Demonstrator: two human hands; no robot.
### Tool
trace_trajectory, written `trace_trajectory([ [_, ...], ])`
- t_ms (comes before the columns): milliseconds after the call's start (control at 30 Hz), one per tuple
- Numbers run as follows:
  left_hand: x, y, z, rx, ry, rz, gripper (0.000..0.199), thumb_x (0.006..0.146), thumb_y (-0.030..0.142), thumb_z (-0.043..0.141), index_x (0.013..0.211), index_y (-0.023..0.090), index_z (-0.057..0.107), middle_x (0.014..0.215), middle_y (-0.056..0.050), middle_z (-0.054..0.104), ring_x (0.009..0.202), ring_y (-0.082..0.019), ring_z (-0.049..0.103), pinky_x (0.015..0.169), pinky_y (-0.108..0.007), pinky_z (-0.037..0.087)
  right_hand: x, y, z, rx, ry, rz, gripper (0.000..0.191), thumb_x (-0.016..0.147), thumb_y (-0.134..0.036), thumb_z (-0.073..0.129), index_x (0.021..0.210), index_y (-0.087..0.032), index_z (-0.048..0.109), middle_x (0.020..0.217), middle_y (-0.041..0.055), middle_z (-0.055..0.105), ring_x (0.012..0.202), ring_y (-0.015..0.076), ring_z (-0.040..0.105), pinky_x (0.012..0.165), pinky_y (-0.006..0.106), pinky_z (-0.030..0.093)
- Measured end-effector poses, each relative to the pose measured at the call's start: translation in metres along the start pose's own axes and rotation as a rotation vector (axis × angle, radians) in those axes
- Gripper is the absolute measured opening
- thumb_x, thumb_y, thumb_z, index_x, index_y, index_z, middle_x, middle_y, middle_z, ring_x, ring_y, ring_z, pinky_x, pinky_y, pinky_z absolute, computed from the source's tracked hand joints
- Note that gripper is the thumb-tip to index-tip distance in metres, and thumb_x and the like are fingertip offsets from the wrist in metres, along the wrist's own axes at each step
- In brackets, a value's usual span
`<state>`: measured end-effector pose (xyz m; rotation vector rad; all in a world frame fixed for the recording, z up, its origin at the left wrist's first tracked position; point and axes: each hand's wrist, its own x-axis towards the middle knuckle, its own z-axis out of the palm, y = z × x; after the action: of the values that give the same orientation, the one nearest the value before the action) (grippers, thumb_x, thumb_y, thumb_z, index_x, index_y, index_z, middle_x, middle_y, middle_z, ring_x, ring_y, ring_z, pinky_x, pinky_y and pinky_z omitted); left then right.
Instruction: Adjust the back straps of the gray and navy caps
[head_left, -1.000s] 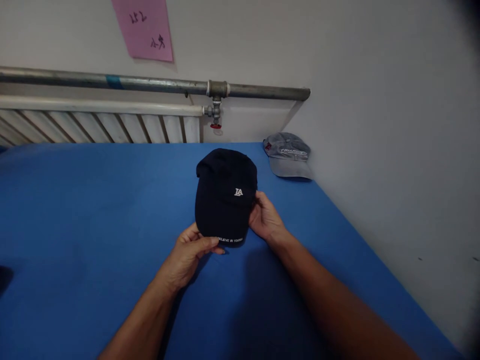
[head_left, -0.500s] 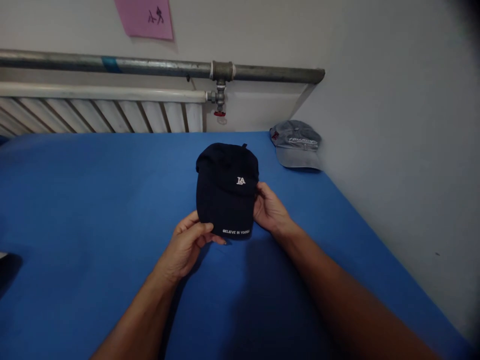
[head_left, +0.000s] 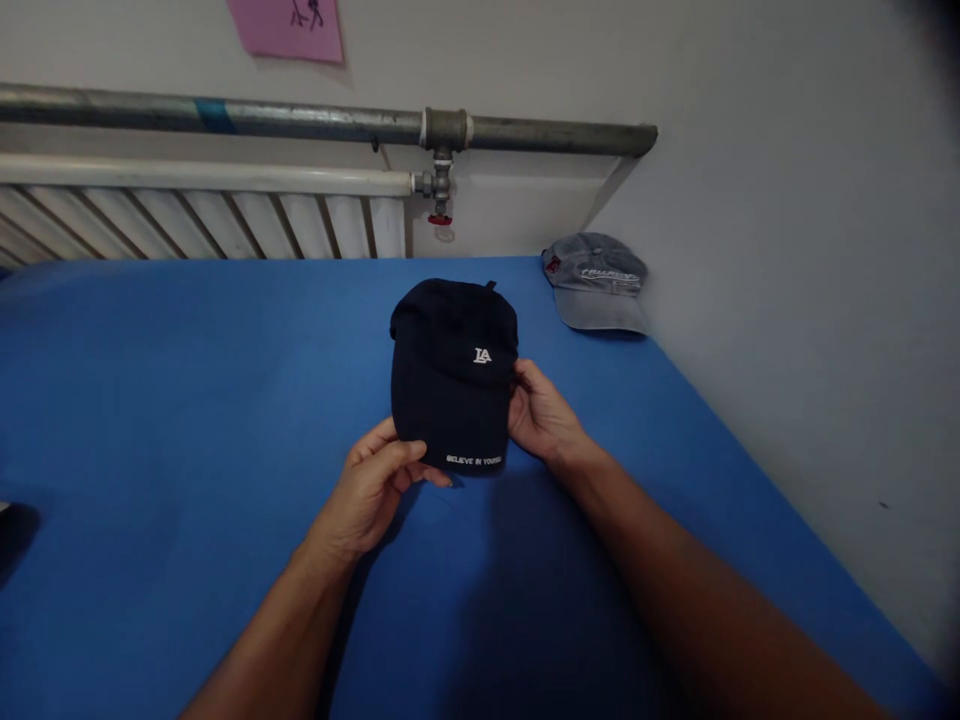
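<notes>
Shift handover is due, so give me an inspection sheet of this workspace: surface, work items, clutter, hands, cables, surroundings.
Surface: blue cloth-covered table, reaching the walls at the back and right.
Work items: dark navy fabric cap with white LA logo and white lettering on the brim edge, brim toward the person.
Clutter: grey fabric cap lying in the far right corner; a dark object at the left edge, cut off.
Hands: left hand pinches the brim's near left corner; right hand grips the cap's right side.
Cables: nothing seen.
Surroundings: white ribbed radiator, grey metal pipe with a red-handled valve, pink paper note on the wall.
</notes>
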<state>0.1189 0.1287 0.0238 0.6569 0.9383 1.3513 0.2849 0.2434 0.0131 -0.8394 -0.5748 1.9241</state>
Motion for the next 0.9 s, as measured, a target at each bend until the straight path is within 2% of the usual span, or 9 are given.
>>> trace_trajectory([
  [167,0.0005,-0.0005,0.0,-0.014,0.001,-0.001,0.008,0.071,0.017,0.065,0.078,0.013,0.067,0.071,-0.004,0.069,0.057,-0.016,0.065,0.058,-0.029,0.055,-0.0011,-0.0004,0.0016,0.01,0.02,0.018,0.007,0.075,-0.024,0.067,0.082,-0.022,0.067,0.077,-0.0022,0.07,0.085,0.0167,0.062,0.089,0.033,0.047],
  [633,0.0014,0.0002,0.0003,0.013,0.112,-0.021,0.006,0.063,0.016,0.066,0.069,0.013,0.065,0.058,0.0,0.065,0.048,-0.012,0.059,0.051,-0.025,0.054,-0.0024,0.0036,0.0026,-0.082,-0.01,-0.051,0.015,0.069,-0.031,0.073,0.082,-0.024,0.067,0.078,-0.0037,0.07,0.093,0.0185,0.062,0.093,0.035,0.046],
  [900,0.001,-0.0007,-0.0011,0.034,0.049,-0.018,0.006,0.066,0.019,0.065,0.069,0.014,0.064,0.06,-0.002,0.065,0.052,-0.015,0.062,0.055,-0.027,0.054,-0.002,0.0037,0.0027,-0.059,0.005,-0.045,0.012,0.072,-0.028,0.069,0.083,-0.024,0.068,0.079,-0.0033,0.071,0.093,0.0178,0.062,0.094,0.034,0.046],
])
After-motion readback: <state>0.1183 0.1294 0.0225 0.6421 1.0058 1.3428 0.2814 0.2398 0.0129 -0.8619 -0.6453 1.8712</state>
